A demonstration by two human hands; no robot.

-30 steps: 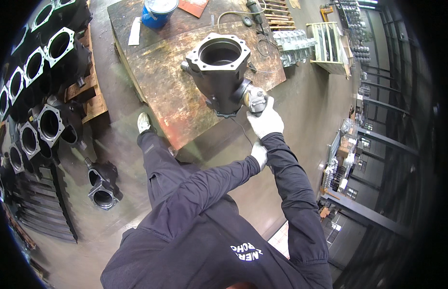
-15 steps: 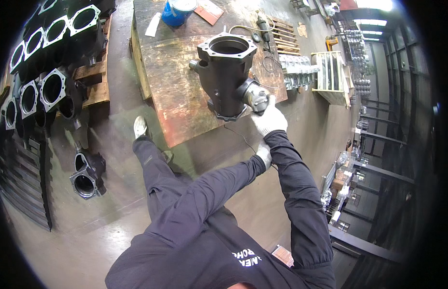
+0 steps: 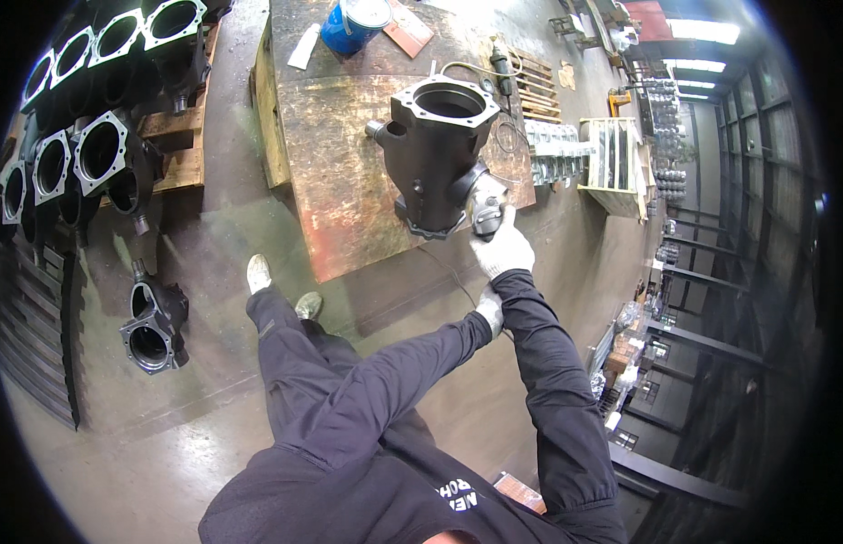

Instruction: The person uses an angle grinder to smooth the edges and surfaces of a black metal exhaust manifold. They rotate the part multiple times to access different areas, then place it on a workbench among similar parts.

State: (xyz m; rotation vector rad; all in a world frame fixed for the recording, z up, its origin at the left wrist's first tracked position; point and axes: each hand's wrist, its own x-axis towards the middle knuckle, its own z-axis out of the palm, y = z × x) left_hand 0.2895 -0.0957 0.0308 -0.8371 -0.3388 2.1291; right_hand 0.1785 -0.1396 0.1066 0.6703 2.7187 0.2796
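Observation:
A black cast housing (image 3: pixel 430 172) with a bare-metal, bolt-holed top flange stands at the near right edge of a worn wooden workbench (image 3: pixel 335 172). At its lower right side is the rounded grey metal head of a corded power tool (image 3: pixel 487 215), apparently an angle grinder. My right hand (image 3: pixel 506 247), in a white glove, is closed around the tool just behind its head. My left hand (image 3: pixel 490 308), also gloved, reaches across below the right wrist, closed on the tool's rear. The tool's body and the left fingers are largely hidden. A dark cord runs near the left hand.
A blue bucket (image 3: pixel 353 25), a white tube (image 3: pixel 303 47) and another tool (image 3: pixel 501 68) with a hose lie on the bench. Similar housings (image 3: pixel 99 150) stand on pallets at left; another housing (image 3: pixel 152 340) is on the floor. A wooden crate (image 3: pixel 612 168) stands at right.
The view has shifted slightly. Against the housing, both hands and the power tool have moved a little down and to the left. Both hands keep their hold.

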